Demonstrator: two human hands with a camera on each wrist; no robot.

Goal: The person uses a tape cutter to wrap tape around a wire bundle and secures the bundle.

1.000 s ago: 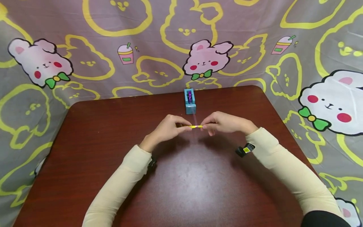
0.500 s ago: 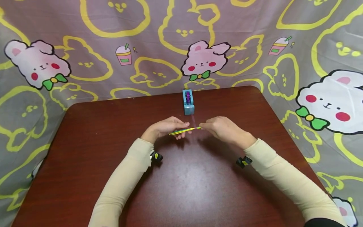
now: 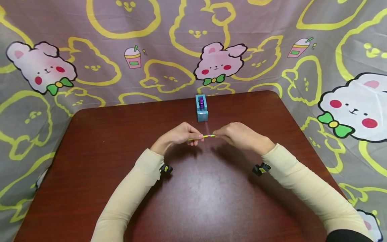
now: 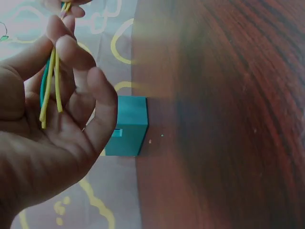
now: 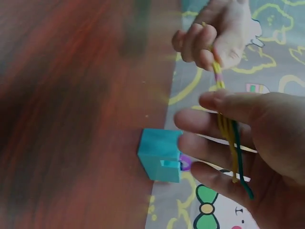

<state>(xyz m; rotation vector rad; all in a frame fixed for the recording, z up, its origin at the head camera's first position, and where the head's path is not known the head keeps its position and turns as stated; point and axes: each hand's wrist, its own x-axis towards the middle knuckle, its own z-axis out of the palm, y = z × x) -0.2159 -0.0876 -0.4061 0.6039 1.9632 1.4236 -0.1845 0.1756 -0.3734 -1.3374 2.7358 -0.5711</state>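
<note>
A small bundle of thin yellow and green strands (image 3: 208,135), like cords or wires, is stretched between both hands above the table. My left hand (image 3: 182,133) pinches it between thumb and fingers; loose strand ends (image 4: 58,86) lie along that palm in the left wrist view. My right hand (image 3: 238,135) pinches the other side, with yellow and green ends hanging over its fingers in the right wrist view. A pinkish-purple band (image 5: 218,77) shows around the strands between the hands. A clear strip of tape (image 3: 207,128) runs from the blue tape dispenser (image 3: 202,116) toward the bundle.
The dispenser, with a purple tape core (image 3: 201,102), stands near the back edge of the brown wooden table (image 3: 121,141). A patterned curtain (image 3: 169,40) hangs behind and on both sides. Tiny specks (image 4: 162,135) lie on the tabletop by the dispenser.
Half a second ago my left fingers were spread, with the strands lying across them; now they pinch the bundle again. My right hand has turned knuckles up since the first frame.
</note>
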